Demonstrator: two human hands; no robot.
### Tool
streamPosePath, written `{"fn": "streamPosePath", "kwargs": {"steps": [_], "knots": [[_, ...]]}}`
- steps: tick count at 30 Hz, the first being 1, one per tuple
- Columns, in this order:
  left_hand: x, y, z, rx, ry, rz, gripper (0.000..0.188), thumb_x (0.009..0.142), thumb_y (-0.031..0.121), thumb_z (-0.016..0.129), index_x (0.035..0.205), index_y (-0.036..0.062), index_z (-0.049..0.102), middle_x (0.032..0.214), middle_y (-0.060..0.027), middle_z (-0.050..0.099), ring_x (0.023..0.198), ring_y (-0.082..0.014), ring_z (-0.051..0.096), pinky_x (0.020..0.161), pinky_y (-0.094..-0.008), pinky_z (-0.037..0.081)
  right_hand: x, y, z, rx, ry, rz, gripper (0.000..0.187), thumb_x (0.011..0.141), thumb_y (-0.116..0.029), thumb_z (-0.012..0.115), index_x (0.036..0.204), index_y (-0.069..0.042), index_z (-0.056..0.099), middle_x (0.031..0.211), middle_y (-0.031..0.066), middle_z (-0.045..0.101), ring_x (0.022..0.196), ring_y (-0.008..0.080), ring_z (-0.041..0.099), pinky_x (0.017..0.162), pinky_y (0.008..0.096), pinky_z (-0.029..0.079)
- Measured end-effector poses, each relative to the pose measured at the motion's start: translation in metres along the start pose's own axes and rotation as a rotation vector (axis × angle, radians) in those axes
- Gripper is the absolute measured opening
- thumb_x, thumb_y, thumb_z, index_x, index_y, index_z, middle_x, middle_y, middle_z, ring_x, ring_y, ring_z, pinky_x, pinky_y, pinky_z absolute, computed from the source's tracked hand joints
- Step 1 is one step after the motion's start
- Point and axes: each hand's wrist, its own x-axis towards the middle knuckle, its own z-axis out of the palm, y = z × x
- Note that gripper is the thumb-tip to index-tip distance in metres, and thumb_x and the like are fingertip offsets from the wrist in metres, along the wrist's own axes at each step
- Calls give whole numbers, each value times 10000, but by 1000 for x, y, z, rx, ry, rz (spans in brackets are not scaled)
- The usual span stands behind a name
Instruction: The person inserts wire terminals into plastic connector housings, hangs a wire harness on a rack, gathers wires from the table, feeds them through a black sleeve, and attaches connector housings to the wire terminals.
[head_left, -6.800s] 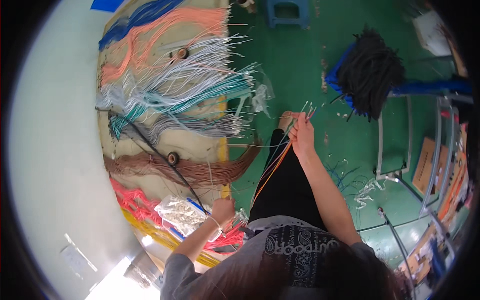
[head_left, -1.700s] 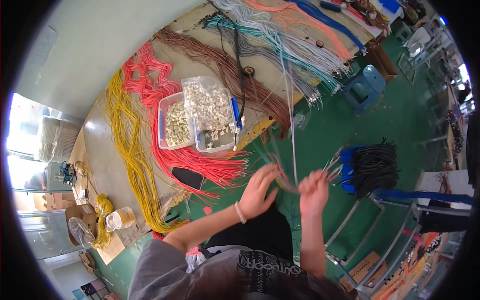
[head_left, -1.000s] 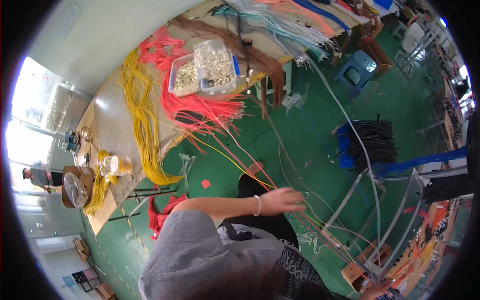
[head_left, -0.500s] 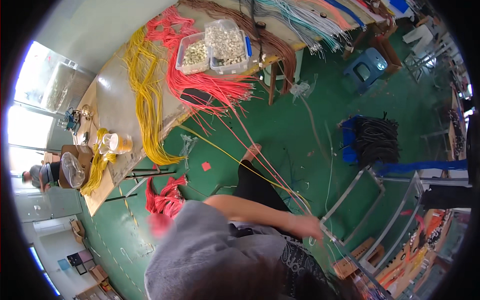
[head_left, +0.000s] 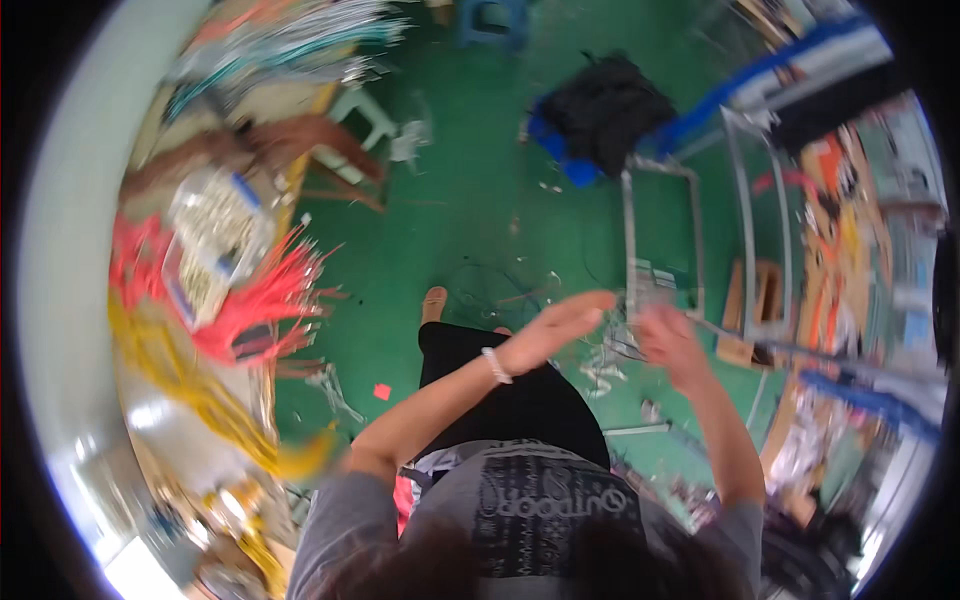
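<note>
My left hand [head_left: 558, 330], with a pale band at its wrist, is held out over my lap. Its fingers are stretched toward the right, and I see nothing in them. Close by on the right, my right hand [head_left: 668, 345] is raised, its fingers smeared by motion. I cannot make out whether it holds anything. Both hands are near a grey metal frame [head_left: 698, 240] that stands just beyond the right one. Some loose clear plastic [head_left: 600, 365] lies on the floor below and between them.
The left table carries red wires [head_left: 265, 295], yellow wires [head_left: 190, 385] and a plastic tub [head_left: 240, 235] of small pale parts. A black cable pile [head_left: 612, 110] lies ahead on blue material. A pale stool [head_left: 362, 118] stands by the table; a cluttered bench [head_left: 815, 290] runs along the right.
The view has swung to the right, and both my hands now show in front of me. The red and yellow wires that stretched from the table to my hand are no longer seen there.
</note>
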Motion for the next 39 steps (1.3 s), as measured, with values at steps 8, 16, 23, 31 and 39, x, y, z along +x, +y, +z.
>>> {"fn": "streamPosePath", "kwargs": {"steps": [8, 16, 23, 31, 39], "knots": [[-1, 24, -79, -225, 133, -299, 339, 1008, 245, 394, 1179, -18, 523, 1041, -67, 578, 876, -96, 558, 829, -265, 477, 91, -7, 127, 206, -538, 170, 148, 954, -222, 451, 845, -121, 453, 641, -63, 315, 531, 41, 303, 451, 211, 197], [29, 55, -146, -201, 235, -289, 315, 1026, 265, 301, 890, 33, 464, 1059, -145, 605, 824, -161, 597, 593, -278, 535, 145, -12, 177, 622, -603, 127, 140, 977, -170, 431, 911, -56, 474, 691, -41, 370, 557, 68, 351, 482, 223, 299], [110, 26, -171, 32, 305, -249, 324, 1023, 325, 304, 967, 67, 490, 751, -82, 561, 1047, -175, 589, 564, -172, 334, 215, 0, 160, -25, -77, -422, 194, 982, -154, 416, 1081, -7, 497, 771, 61, 595, 723, 184, 592, 650, 338, 466], [328, -95, -267, 577, -333, -658, 378, 924, 169, 532, 1276, 37, 489, 1051, -76, 664, 1005, -207, 605, 889, -357, 462, 343, 51, 52, 783, 331, -15, 328, 1000, -330, 395, 813, -74, 479, 586, -54, 364, 467, 33, 323, 409, 214, 242], [659, -257, -339, 1397, 78, 283, 83, 762, 28, 597, 844, 16, 606, 887, -182, 610, 871, -369, 572, 766, -448, 461, 403, 134, 6, 867, 660, 296, 277, 978, -313, 452, 830, -85, 505, 570, -45, 362, 484, 79, 364, 444, 260, 293]]}}
